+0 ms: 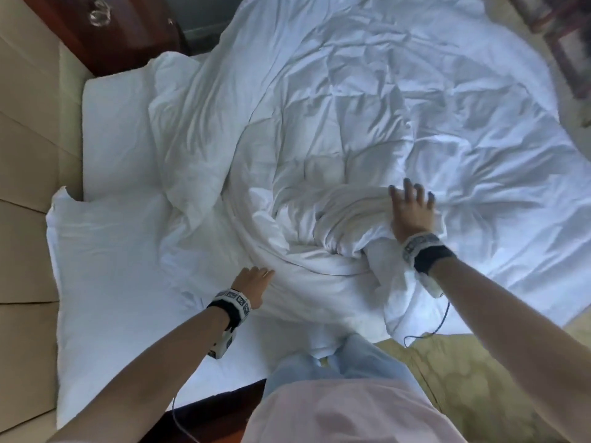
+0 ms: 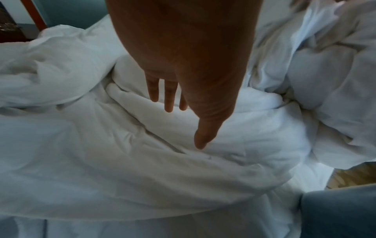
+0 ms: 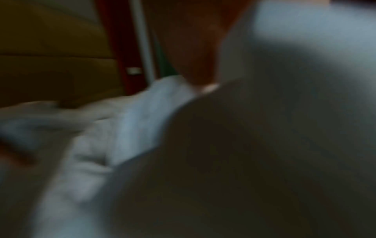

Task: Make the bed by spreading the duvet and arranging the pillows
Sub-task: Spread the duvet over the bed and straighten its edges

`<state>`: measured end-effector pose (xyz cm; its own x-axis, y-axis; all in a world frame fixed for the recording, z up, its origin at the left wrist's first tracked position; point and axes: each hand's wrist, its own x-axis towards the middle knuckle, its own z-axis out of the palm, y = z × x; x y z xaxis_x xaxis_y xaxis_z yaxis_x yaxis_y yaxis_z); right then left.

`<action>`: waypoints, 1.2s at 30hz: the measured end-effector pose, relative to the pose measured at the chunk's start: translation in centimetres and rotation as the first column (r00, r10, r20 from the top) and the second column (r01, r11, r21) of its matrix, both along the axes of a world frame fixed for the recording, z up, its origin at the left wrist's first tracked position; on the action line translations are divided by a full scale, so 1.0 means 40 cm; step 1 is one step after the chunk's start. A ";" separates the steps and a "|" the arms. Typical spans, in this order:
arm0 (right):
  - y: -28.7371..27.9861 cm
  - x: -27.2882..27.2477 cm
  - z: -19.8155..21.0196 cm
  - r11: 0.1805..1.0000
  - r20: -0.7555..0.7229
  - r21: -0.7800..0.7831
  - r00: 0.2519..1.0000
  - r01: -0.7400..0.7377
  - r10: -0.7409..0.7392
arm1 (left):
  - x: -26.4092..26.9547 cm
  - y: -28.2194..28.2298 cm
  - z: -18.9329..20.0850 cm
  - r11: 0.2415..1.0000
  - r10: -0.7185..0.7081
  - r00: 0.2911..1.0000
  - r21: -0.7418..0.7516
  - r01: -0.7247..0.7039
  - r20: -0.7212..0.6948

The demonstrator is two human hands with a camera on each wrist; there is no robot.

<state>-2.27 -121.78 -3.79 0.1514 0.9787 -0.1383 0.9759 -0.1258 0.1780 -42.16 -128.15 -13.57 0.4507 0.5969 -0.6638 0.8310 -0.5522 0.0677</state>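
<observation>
A white duvet (image 1: 335,129) lies crumpled across the bed, bunched into thick folds near the front edge. My right hand (image 1: 411,206) rests flat on a raised fold of it, fingers spread. At the edge of the bunched duvet (image 2: 142,145) my left hand (image 1: 256,278) reaches forward with straight fingers (image 2: 168,96), holding nothing. Two white pillows lie at the left: a near pillow (image 1: 112,282) and a far pillow (image 1: 112,129) partly covered by the duvet. The right wrist view is dark and blurred, mostly white cloth (image 3: 132,128).
A padded beige headboard (image 1: 28,155) runs along the left. A dark wooden nightstand (image 1: 112,30) stands at the far left corner. Yellow patterned carpet (image 1: 473,378) shows at the lower right, and wooden furniture (image 1: 563,33) at the far right.
</observation>
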 end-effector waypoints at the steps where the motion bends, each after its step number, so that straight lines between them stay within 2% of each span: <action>1: -0.045 -0.073 -0.025 0.972 -0.050 0.107 0.975 -0.211 0.217 | 0.020 -0.007 -0.011 1.000 -0.026 1.000 -0.005 0.026 0.014; 2: -0.115 -0.159 -0.058 0.913 -0.094 0.159 0.915 -0.376 0.393 | 0.044 -0.016 -0.024 0.998 -0.058 0.998 -0.010 0.059 0.035; 3: -0.191 -0.246 -0.092 0.879 -0.142 0.127 0.868 -0.460 0.476 | 0.070 -0.026 -0.041 0.996 -0.089 0.994 -0.016 0.090 0.056; 4: -0.263 -0.321 -0.125 0.888 -0.205 -0.008 0.870 -0.460 0.448 | 0.100 -0.040 -0.060 0.992 -0.120 0.990 -0.021 0.121 0.075; 6: -0.354 -0.384 -0.210 0.902 -0.260 -0.317 0.941 -0.294 0.215 | 0.161 -0.071 -0.115 0.989 -0.133 0.988 -0.052 0.137 0.074; 8: -0.402 -0.353 -0.315 0.828 -0.205 -0.552 0.978 -0.094 -0.025 | 0.212 -0.102 -0.183 0.990 -0.103 0.995 -0.100 0.103 0.006; 10: -0.426 -0.293 -0.421 0.815 -0.157 -0.579 0.981 0.004 -0.116 | 0.246 -0.134 -0.265 0.992 -0.079 0.992 -0.102 0.069 -0.101; 12: -0.430 -0.254 -0.496 0.849 -0.150 -0.528 0.985 -0.003 -0.090 | 0.261 -0.161 -0.340 0.997 -0.041 0.986 -0.067 0.030 -0.159; 14: -0.410 -0.228 -0.561 0.876 -0.149 -0.470 0.988 -0.109 0.043 | 0.272 -0.171 -0.401 0.999 -0.045 0.983 -0.035 0.039 -0.176; 17: -0.393 -0.198 -0.679 0.812 -0.080 -0.546 0.978 -0.205 0.193 | 0.257 -0.162 -0.469 0.985 -0.135 0.976 0.083 0.151 -0.171; 18: -0.390 -0.209 -0.684 0.821 -0.074 -0.531 0.977 -0.210 0.201 | 0.252 -0.154 -0.464 0.976 -0.163 0.975 0.122 0.182 -0.152; 20: -0.413 -0.247 -0.659 0.858 -0.076 -0.467 0.977 -0.212 0.200 | 0.236 -0.158 -0.399 0.966 -0.185 0.982 0.178 0.190 -0.044; 22: -0.464 -0.271 -0.593 0.845 -0.091 -0.461 0.961 -0.272 0.260 | 0.196 -0.197 -0.313 0.979 -0.151 0.988 0.141 0.146 0.023; 25: -0.551 -0.345 -0.456 0.791 -0.221 -0.495 0.933 -0.359 0.285 | 0.070 -0.299 -0.189 0.986 -0.094 0.979 0.152 0.067 0.183; 28: -0.656 -0.499 -0.309 0.740 -0.436 -0.473 0.857 -0.478 0.274 | -0.104 -0.379 -0.009 0.971 -0.102 0.970 0.236 0.048 0.220; 31: -0.746 -0.702 -0.187 0.695 -0.672 -0.370 0.694 -0.617 0.258 | -0.322 -0.427 0.164 0.924 -0.093 0.968 0.382 -0.002 0.232; 33: -0.788 -0.820 -0.115 0.660 -0.851 -0.317 0.512 -0.681 0.119 | -0.472 -0.461 0.240 0.851 -0.029 0.979 0.519 -0.082 0.202; 35: -0.818 -0.895 -0.049 0.602 -0.938 -0.283 0.347 -0.747 -0.010 | -0.577 -0.490 0.291 0.802 0.154 0.984 0.571 -0.176 0.087; 36: -0.828 -0.909 -0.024 0.569 -0.951 -0.257 0.308 -0.781 -0.007 | -0.604 -0.503 0.308 0.802 0.275 0.961 0.550 -0.231 0.003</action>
